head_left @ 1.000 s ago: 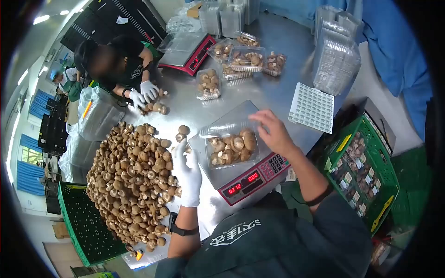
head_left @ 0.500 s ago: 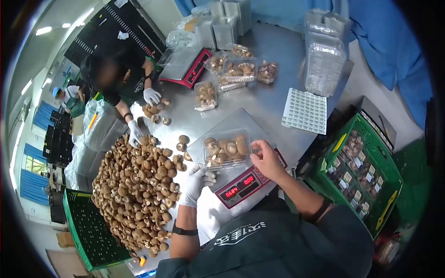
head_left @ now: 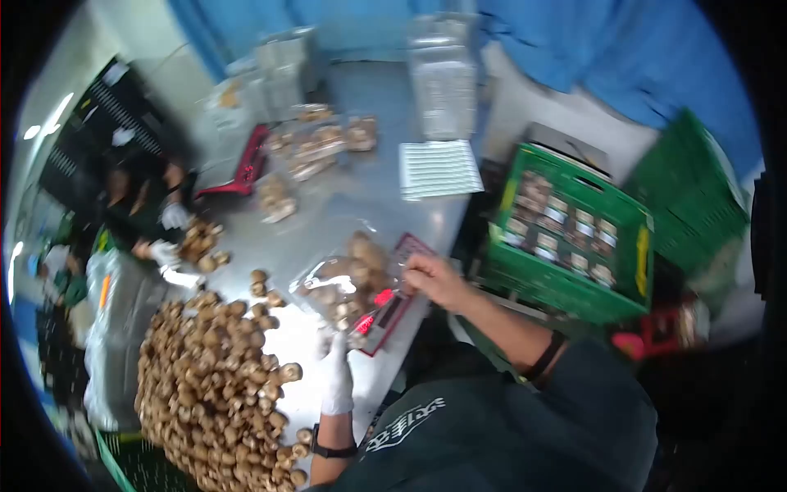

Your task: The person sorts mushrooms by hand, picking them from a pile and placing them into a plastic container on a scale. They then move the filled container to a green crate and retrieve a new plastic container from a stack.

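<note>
A clear plastic clamshell box (head_left: 316,283) of brown mushrooms hangs blurred over the red-framed scale (head_left: 398,316), partly covering its lit red digits. My left hand (head_left: 334,373), in a white glove, grips the box's near edge; its fingertips are smeared by motion. My bare right hand (head_left: 434,280) has its fingers curled closed at the right side of the box. The exact contact there is blurred. Left of my gloved hand spreads a big heap of loose mushrooms (head_left: 213,385), with a few mushrooms (head_left: 261,283) apart from it near the box.
Across the table, a co-worker's gloved hands (head_left: 172,234) are at a small mushroom pile. Filled boxes (head_left: 316,148) lie near a second scale (head_left: 246,168). Stacked empty boxes (head_left: 443,82) and a label sheet (head_left: 441,170) stand at the back. A green crate (head_left: 566,291) holds labelled packs on the right.
My view has swung right, bringing more of the green crates into sight. The mushroom box has gone from resting level on the scale to tilted, with both my hands still at it.
</note>
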Demonstrator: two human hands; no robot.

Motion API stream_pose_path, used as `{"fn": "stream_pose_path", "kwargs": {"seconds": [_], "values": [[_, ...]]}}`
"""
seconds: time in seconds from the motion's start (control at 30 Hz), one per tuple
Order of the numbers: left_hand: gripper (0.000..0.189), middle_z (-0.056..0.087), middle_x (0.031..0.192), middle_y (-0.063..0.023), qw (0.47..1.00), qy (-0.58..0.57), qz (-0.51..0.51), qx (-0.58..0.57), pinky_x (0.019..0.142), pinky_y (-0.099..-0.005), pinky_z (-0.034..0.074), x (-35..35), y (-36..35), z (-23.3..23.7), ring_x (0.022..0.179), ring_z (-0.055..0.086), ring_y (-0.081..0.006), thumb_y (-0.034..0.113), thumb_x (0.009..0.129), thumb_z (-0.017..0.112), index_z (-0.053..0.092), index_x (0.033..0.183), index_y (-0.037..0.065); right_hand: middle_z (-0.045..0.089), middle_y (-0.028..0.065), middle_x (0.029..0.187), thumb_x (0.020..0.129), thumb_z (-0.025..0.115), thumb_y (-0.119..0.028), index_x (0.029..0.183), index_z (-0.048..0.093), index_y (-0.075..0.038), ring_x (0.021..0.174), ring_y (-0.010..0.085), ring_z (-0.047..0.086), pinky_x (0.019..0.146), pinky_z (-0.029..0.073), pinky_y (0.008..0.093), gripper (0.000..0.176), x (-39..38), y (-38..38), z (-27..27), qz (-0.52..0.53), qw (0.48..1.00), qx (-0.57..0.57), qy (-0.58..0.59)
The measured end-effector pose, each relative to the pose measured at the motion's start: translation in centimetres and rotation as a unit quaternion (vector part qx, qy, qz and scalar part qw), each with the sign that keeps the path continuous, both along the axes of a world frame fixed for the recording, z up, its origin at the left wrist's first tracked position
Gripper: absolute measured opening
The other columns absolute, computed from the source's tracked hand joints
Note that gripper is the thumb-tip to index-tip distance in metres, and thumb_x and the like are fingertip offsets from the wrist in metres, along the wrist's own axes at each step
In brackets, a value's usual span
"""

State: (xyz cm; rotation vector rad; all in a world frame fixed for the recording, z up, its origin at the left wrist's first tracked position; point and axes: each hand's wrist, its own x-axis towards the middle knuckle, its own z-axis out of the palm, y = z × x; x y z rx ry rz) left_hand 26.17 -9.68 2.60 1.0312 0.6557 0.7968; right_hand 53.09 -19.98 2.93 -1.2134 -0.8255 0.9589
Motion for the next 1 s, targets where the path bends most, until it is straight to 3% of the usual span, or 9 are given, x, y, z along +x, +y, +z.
{"fn": "stream_pose_path", "kwargs": {"seconds": [0.03,0.2,0.33,0.43,0.57,0.73,0.9,0.97,1.0], "values": [[0.007,0.074,0.091,-0.0134,0.999,-0.043,-0.003,0.017,0.078,-0.0357,0.061,0.3,-0.9,-0.5,0.079,0.073,-0.0198,0.009,0.107,0.06,0.06,0.102,0.004,0.067,0.0031,0.093,0.106,0.062,-0.02,0.103,0.061,-0.004,0.086,0.0119,0.066,0.078,0.053,0.0279,0.016,-0.9,-1.5,0.5,-0.031,0.997,-0.015,-0.063],[0.005,0.073,0.095,-0.0109,0.993,0.01,-0.074,0.093,0.086,-0.0328,0.057,4.9,-7.7,2.6,0.087,0.07,-0.017,0.002,0.104,0.06,0.059,0.099,0.003,0.056,0.006,0.146,0.107,0.062,-0.035,0.164,0.023,-0.017,0.131,0.0197,0.057,0.105,0.051,0.0433,0.071,-7.7,-5.8,0.2,-0.112,0.931,0.144,0.317],[0.01,0.073,0.109,-0.0114,0.972,0.016,-0.204,0.117,0.092,-0.0297,0.055,9.1,-12.6,0.5,0.099,0.069,-0.0148,-0.001,0.101,0.065,0.063,0.111,0.0,0.062,0.007,0.142,0.107,0.061,-0.025,0.157,0.041,-0.012,0.12,0.0195,0.066,0.1,0.057,0.0365,0.056,-5.4,-9.1,1.1,-0.189,0.899,0.191,0.347],[0.025,0.071,0.115,-0.0118,0.949,0.017,-0.255,0.184,0.093,-0.0308,0.055,10.3,-13.4,0.0,0.1,0.07,-0.0176,0.003,0.106,0.058,0.059,0.13,-0.004,0.064,0.0073,0.133,0.105,0.063,-0.024,0.151,0.045,-0.013,0.121,0.0247,0.066,0.1,0.058,0.0471,0.051,0.2,-13.0,-0.3,-0.257,0.887,0.145,0.355],[0.031,0.073,0.117,-0.0158,0.947,0.129,-0.271,0.116,0.092,-0.0307,0.056,9.4,-12.7,-0.8,0.098,0.072,-0.0184,0.008,0.108,0.056,0.058,0.135,-0.007,0.056,0.01,0.142,0.094,0.076,-0.04,0.147,0.047,-0.018,0.128,0.0319,0.06,0.101,0.052,0.0642,0.065,9.4,-19.5,-3.1,-0.427,0.86,-0.041,0.276],[0.025,0.074,0.108,-0.0135,0.972,0.143,-0.185,0.005,0.088,-0.0308,0.058,8.0,-12.3,-4.9,0.092,0.072,-0.0175,0.014,0.109,0.058,0.061,0.128,-0.002,0.055,0.0132,0.142,0.092,0.072,-0.055,0.152,0.043,-0.012,0.117,0.0313,0.063,0.076,0.062,0.0474,0.079,18.3,-23.5,-5.8,-0.49,0.825,-0.203,0.195],[0.024,0.074,0.105,-0.0133,0.977,0.184,-0.108,-0.018,0.086,-0.0313,0.058,6.7,-12.8,-5.9,0.09,0.071,-0.0172,0.016,0.109,0.058,0.062,0.125,-0.002,0.071,0.0201,0.123,0.094,0.067,-0.056,0.139,0.062,-0.003,0.102,0.032,0.071,0.079,0.062,0.0435,0.069,24.3,-21.7,-12.7,-0.382,0.836,-0.392,-0.035],[0.025,0.074,0.105,-0.013,0.979,0.184,-0.085,-0.018,0.085,-0.0313,0.058,6.3,-13.1,-6.4,0.09,0.071,-0.0174,0.017,0.109,0.059,0.062,0.125,-0.002,0.068,0.0276,0.127,0.095,0.065,-0.054,0.136,0.066,-0.002,0.106,0.0381,0.072,0.086,0.059,0.0495,0.066,26.8,-21.8,-16.1,-0.093,0.773,-0.545,-0.312],[0.024,0.074,0.105,-0.0123,0.978,0.196,-0.071,-0.02,0.086,-0.0309,0.058,6.0,-13.3,-6.2,0.09,0.071,-0.0169,0.016,0.109,0.058,0.063,0.124,-0.003,0.071,0.0241,0.124,0.096,0.063,-0.052,0.114,0.074,0.0,0.106,0.0435,0.071,0.09,0.057,0.0505,0.056,26.7,-22.0,-16.9,-0.096,0.759,-0.539,-0.354]]}}
